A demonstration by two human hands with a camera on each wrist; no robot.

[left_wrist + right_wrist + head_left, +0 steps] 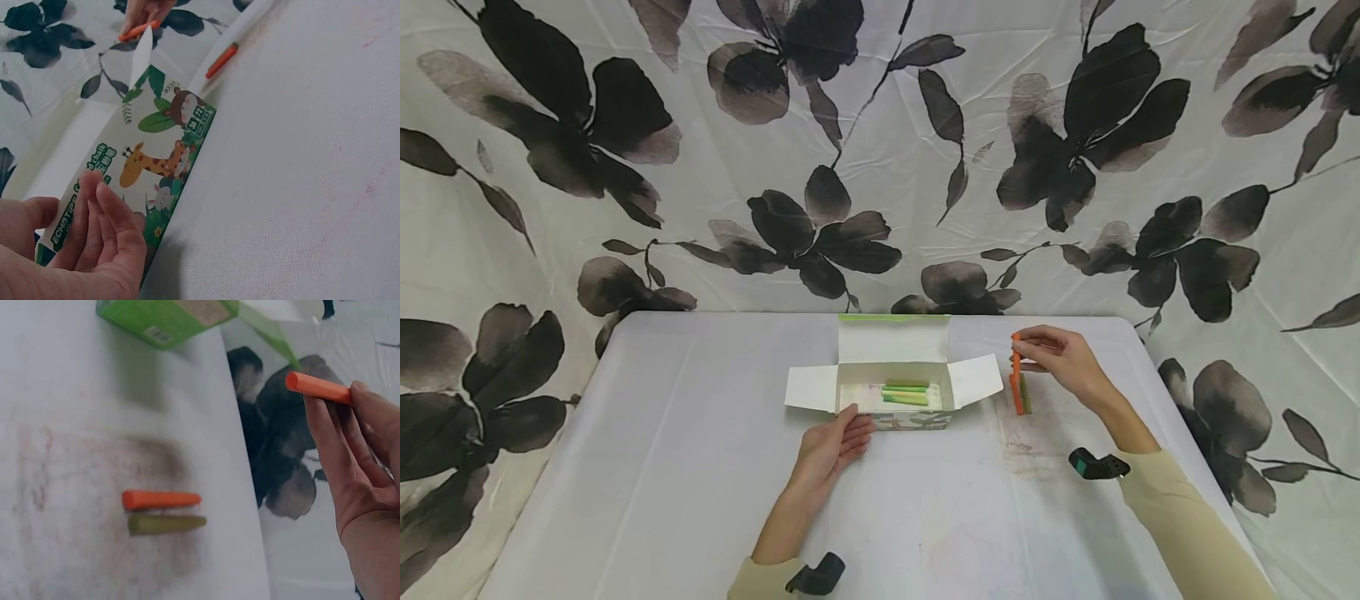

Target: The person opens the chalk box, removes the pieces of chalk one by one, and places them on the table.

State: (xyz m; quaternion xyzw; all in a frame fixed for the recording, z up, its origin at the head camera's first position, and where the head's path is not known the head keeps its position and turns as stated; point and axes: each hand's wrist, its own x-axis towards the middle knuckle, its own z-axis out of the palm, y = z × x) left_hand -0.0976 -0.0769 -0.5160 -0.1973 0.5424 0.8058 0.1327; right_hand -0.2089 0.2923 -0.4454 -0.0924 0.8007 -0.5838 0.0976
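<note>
An open white chalk box (pixel 910 422), printed with animals and leaves, stands at the table's far middle. Several green and yellow-green chalk sticks (pixel 906 398) lie inside it. My left hand (pixel 829 446) holds the box's front left part, bent fingers over the printed front (pixel 165 162) and the thumb by the rim. To the right of the box, my right hand (pixel 1063 358) pinches an orange chalk stick (pixel 319 387) between thumb and fingers, above the table. Below it, a second orange chalk stick (pixel 161 499) lies beside an olive-green one (pixel 167 524).
The box's side flaps (pixel 811 388) spread outward and its lid (pixel 893 339) stands up at the back. Reddish chalk smudges mark the white table (pixel 700 467) on the right. A floral cloth (pixel 925 167) hangs behind the table's far edge.
</note>
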